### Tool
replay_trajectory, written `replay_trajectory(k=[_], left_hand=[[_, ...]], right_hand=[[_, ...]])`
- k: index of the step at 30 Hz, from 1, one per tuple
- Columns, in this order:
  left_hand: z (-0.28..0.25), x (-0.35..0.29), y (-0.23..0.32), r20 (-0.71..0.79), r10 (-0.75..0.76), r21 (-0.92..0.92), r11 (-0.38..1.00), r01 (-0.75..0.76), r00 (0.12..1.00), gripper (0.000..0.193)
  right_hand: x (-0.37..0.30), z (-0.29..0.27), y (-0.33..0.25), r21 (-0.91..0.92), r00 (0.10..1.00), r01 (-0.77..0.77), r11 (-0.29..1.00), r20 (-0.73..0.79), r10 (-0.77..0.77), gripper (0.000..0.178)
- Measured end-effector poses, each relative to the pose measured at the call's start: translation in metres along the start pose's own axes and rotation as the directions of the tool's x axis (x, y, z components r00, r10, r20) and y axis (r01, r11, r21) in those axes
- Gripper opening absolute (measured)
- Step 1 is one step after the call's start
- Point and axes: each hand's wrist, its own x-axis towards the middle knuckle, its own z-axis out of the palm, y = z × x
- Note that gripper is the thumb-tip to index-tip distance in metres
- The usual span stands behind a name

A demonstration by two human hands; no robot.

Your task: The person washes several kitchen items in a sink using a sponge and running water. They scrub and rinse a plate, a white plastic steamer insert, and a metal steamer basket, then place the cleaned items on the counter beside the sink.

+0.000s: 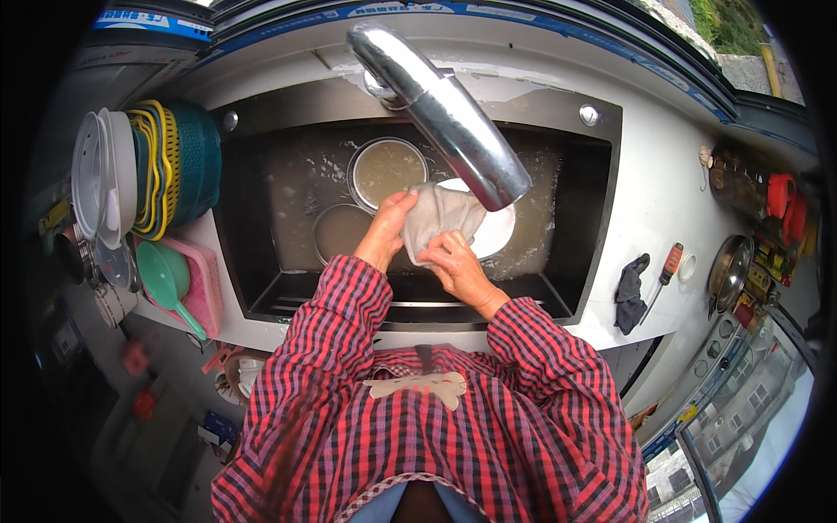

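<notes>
Head view, nearest first: the person's checked sleeves (336,301) reach over the front of a dark sink (588,200). Their left hand (382,237) grips one side of a grey cloth (438,213), while the right hand (462,268) pinches its lower edge with bent fingers, so the cloth is held between the two, above the basin. Just past it I see a white dish (497,234), partly hidden; whether cloth and dish touch, I can't tell. Leftward, two round pans (351,174) sit in cloudy water (292,192). Farther off, a chrome faucet (453,113) slants out over the dish. From where I stand, wet fingers could lose the cloth, a loose fold might drag the dish, and lifting carelessly could knock knuckles on that spout.
</notes>
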Motion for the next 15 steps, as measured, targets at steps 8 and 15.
replay_trajectory(k=[8,15], left_hand=[[-0.013,0.009,-0.004,0.076,-0.089,0.242,0.968,0.069,0.993,0.04],[-0.001,-0.01,0.01,0.304,-0.157,0.454,0.891,0.002,0.94,0.052]], right_hand=[[-0.049,-0.068,0.095,-0.284,0.872,0.184,0.941,0.49,-0.022,0.007],[-0.061,-0.099,0.144,-0.733,0.845,-0.037,0.679,0.34,0.414,0.013]])
